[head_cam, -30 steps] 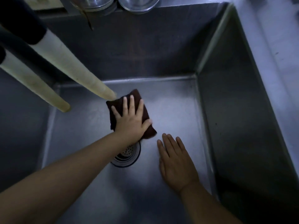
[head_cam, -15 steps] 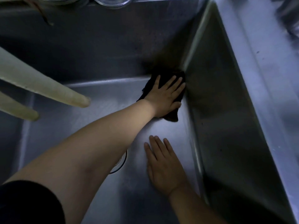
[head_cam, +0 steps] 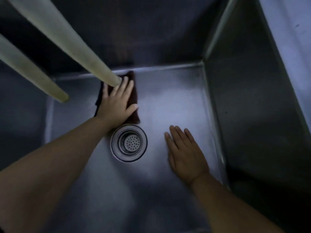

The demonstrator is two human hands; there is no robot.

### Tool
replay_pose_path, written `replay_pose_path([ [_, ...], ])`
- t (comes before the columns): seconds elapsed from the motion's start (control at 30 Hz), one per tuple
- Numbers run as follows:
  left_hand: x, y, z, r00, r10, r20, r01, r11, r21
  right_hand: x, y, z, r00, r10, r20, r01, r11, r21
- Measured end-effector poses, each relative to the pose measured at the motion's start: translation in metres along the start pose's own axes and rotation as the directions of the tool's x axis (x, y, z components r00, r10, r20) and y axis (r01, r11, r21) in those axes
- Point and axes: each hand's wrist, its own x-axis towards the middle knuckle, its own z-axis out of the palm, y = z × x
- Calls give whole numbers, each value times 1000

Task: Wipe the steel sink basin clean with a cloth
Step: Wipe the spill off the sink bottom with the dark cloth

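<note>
- Nearest the viewer, two bare forearms reach forward and down into a deep steel sink basin (head_cam: pixel 176 101), seen from above in dim bluish light.
- The right hand (head_cam: pixel 186 154) lies flat on the basin floor to the right of the drain, palm down, fingers straight and together, holding nothing. It seems to be bracing the person's weight.
- A round drain strainer (head_cam: pixel 129 142) sits near the middle of the floor, uncovered, just left of the right hand and touching or just short of the left wrist.
- Just beyond the drain, the left hand (head_cam: pixel 116 103) presses flat on a dark folded cloth (head_cam: pixel 133 98), fingers spread and straight rather than curled round it. The cloth lies on the floor close to the back wall, left of centre.
- Two pale tube-like spouts (head_cam: pixel 67 46) slant in from the upper left, above the basin. The end of the longer one overlaps the left fingertips, so those tips are partly hidden.
- Farthest away, the dark back wall meets the tall right wall at a bright corner seam.
- Judged step: wiping the basin floor, at the rear left area.
- Judged next move: slide the cloth under steady downward pressure over unwiped floor, passing under the spouts and round the strainer's raised rim. The walls may remain to do.
</note>
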Motion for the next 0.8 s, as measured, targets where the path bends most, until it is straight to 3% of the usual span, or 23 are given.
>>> replay_pose_path([
  [0.13,-81,-61,5,929,-366,59,366,930,5,0,-2,-1,1000,6,24,-6,1000,15],
  [0.23,-136,-64,7,877,-463,129,465,885,12,0,-3,-3,999,8,37,-9,1000,26],
  [0.33,-173,-34,11,877,-448,173,453,891,9,0,-6,-4,999,15,36,-16,999,30],
  [0.43,-184,0,13,919,-341,198,345,939,16,0,-7,-6,999,27,33,-28,999,35],
  [0.6,-144,25,15,977,-172,122,171,985,20,0,-8,-7,998,34,50,-36,999,25],
  [0.8,-124,45,15,977,-131,169,115,988,103,0,-9,-7,997,36,75,-36,999,-6],
])
